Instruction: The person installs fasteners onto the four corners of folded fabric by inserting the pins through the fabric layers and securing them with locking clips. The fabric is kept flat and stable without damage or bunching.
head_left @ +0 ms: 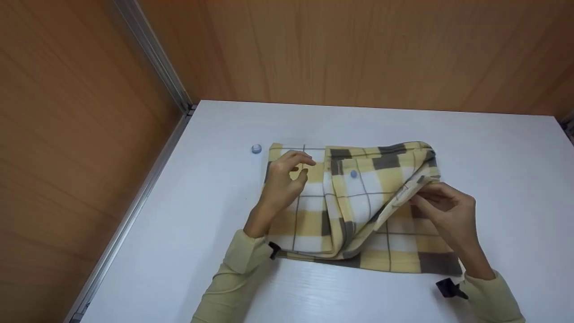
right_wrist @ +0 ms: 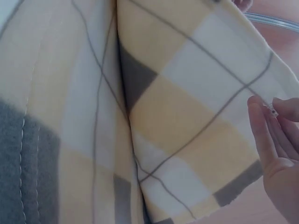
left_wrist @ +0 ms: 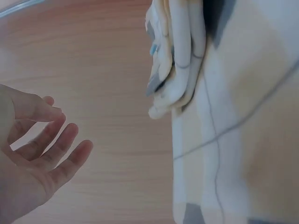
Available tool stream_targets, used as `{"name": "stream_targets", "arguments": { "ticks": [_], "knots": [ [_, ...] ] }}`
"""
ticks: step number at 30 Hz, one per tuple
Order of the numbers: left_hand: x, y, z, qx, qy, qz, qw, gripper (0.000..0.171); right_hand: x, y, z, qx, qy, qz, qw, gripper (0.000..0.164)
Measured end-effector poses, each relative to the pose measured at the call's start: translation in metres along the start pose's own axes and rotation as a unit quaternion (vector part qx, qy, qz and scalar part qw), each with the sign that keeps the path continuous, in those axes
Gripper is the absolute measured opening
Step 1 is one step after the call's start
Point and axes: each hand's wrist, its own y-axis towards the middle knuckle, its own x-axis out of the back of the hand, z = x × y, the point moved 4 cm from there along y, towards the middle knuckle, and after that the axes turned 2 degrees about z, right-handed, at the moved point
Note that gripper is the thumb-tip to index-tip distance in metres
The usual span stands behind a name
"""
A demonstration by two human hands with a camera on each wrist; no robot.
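A yellow, white and grey plaid cloth (head_left: 309,224) lies folded on the white table, with a flap turned up diagonally on its right half. My right hand (head_left: 453,215) pinches the edge of that flap between thumb and fingers; the right wrist view shows the pinched cloth edge (right_wrist: 233,121) lifted and spread. Over the cloth's left part hovers my left hand (head_left: 282,179), fingers loosely bent, thumb close to the index fingertip, nothing visible between them. A small blue button-like piece (head_left: 354,174) sits on the upper folded layer, between the hands.
Just beyond the cloth's far left corner, a small round bluish-clear piece (head_left: 256,148) lies on the white table (head_left: 215,134). Wood-grain panels (head_left: 336,54) stand behind the table and to its left, with a metal rail (head_left: 157,58) at their corner.
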Motion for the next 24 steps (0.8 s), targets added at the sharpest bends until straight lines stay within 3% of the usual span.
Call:
{"name": "stream_targets", "arguments": {
  "ticks": [8,13,24],
  "knots": [
    [0.022,0.002,0.043,0.073,-0.010,-0.034,0.9967,0.025,0.000,0.001,-0.001,0.003,-0.005,0.001,1.000,0.023],
    [0.035,0.004,0.062,0.113,0.014,-0.042,0.9926,0.027,0.000,0.003,0.000,0.011,-0.011,0.002,1.000,0.024],
    [0.051,0.010,0.090,0.150,0.048,-0.041,0.9866,0.025,-0.002,0.001,-0.001,-0.014,-0.050,-0.003,0.999,0.023]
  ]
}}
